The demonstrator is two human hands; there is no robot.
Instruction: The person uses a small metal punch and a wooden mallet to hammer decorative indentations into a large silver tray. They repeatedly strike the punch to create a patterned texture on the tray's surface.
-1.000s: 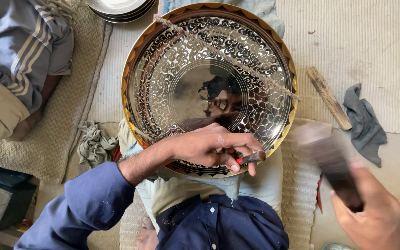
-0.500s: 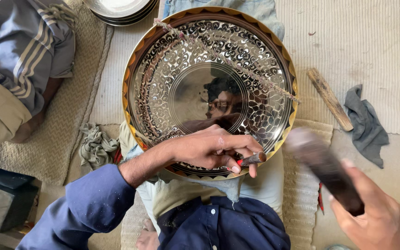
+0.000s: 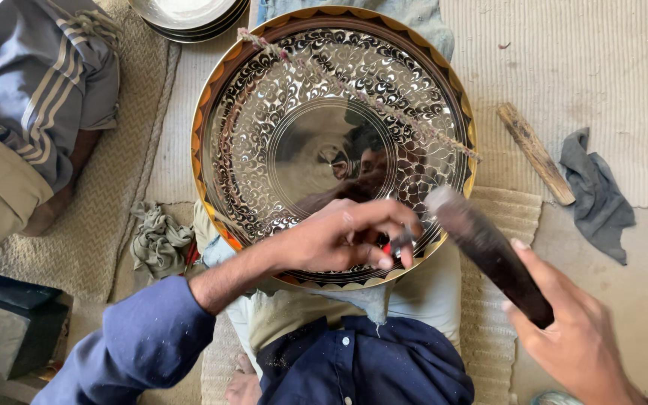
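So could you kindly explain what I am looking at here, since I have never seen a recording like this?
The camera sits on a person's head and looks down at their own two bare hands. A large round engraved metal tray rests on their lap. The left hand pinches a small red-handled tool against the tray's near rim. The right hand grips a dark mallet, its head beside that tool. On the mat lie a wooden stick, a grey rag and a crumpled cloth. Another person sits at the left.

The engraved tray (image 3: 279,112) is crossed diagonally by a cord (image 3: 354,90), which obstructs the upper right. Open floor is found right of the tray between the wooden stick (image 3: 535,153) and grey rag (image 3: 598,191). The left side is blocked by a seated person's leg (image 3: 31,97).
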